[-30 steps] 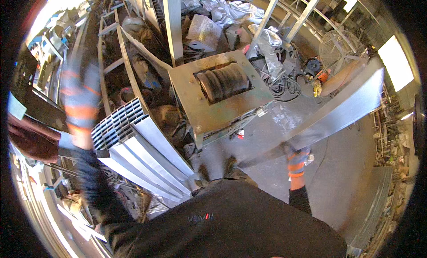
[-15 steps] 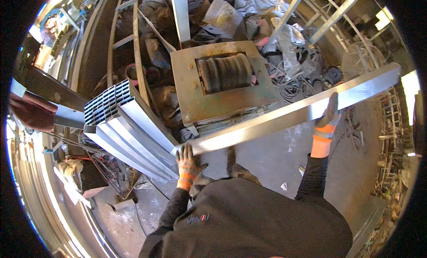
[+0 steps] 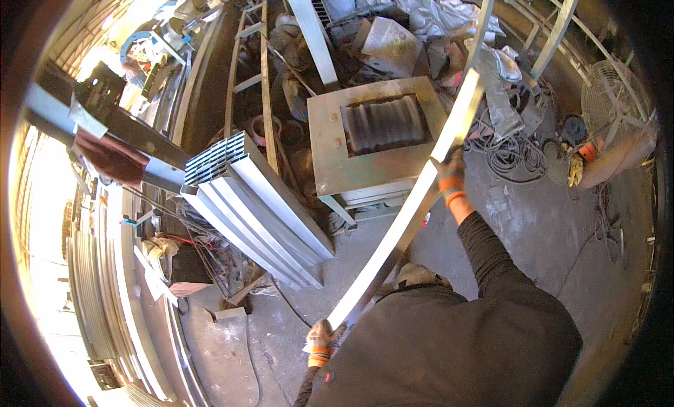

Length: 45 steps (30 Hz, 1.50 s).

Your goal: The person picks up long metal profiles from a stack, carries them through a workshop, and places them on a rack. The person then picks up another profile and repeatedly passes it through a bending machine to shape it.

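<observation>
A long, shiny metal tube (image 3: 385, 245) runs slantwise in front of my body, its far end up toward the machine and its near end low on the left. My left hand (image 3: 321, 339), in a grey and orange glove, is closed round the near end. Higher up, my right hand (image 3: 451, 174), gloved alike, grips the tube's right side. Left of the tube leans a stack of metal profiles (image 3: 270, 221), their hollow ends facing up. Beyond it stands a greenish metal box machine (image 3: 337, 169) with a dark ribbed roller (image 3: 386, 123) in its top opening.
A ladder-like frame (image 3: 265, 91) leans behind the stack. Coiled cable (image 3: 516, 161), a wire-guard fan (image 3: 612, 101) and an orange and yellow object (image 3: 581, 160) lie to the right. Long metal strips (image 3: 98, 294) line the left side. Silver sheeting (image 3: 428, 12) is heaped at the back.
The tube has swung from nearly crosswise to a steep slant. My left hand has come down toward me with its end, away from the stack; my right hand has moved left.
</observation>
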Tool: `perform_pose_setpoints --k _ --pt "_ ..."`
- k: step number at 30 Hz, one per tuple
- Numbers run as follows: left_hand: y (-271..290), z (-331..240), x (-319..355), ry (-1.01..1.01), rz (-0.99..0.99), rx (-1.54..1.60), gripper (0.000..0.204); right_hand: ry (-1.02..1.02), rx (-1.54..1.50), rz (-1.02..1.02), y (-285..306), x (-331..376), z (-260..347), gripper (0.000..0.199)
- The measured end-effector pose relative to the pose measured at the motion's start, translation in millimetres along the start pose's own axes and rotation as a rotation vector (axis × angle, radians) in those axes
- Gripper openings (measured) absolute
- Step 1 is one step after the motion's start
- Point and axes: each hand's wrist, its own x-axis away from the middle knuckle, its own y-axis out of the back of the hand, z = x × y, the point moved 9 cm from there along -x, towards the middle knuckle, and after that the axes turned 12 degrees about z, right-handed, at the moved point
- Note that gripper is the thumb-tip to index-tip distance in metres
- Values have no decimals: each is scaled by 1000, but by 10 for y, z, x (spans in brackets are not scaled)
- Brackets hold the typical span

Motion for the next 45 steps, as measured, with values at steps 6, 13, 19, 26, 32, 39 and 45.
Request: perform_pose_setpoints --k 6,13,19,26,32,39,45 --pt "-685 -651 160 101 127 370 64 391 590 342 -1052 1105 611 106" --pt "-792 -1642 -916 152 255 514 68 544 743 428 -1889 74 923 76" --pt "-671 -2701 -2495 -25 77 443 53 701 876 392 -2749 -1712 940 69" --pt "-334 -3508 -4347 -107 36 397 43 717 918 364 -3534 -3599 1231 66" --pt "-376 -3448 -4331 -9 23 671 65 757 935 401 -3508 -3530 1025 63" --pt "-772 -3179 -2582 -30 62 620 46 664 536 457 -2735 -2046 494 57" --pt "-1348 -2664 -713 191 176 756 46 716 435 466 -1836 -88 409 56"
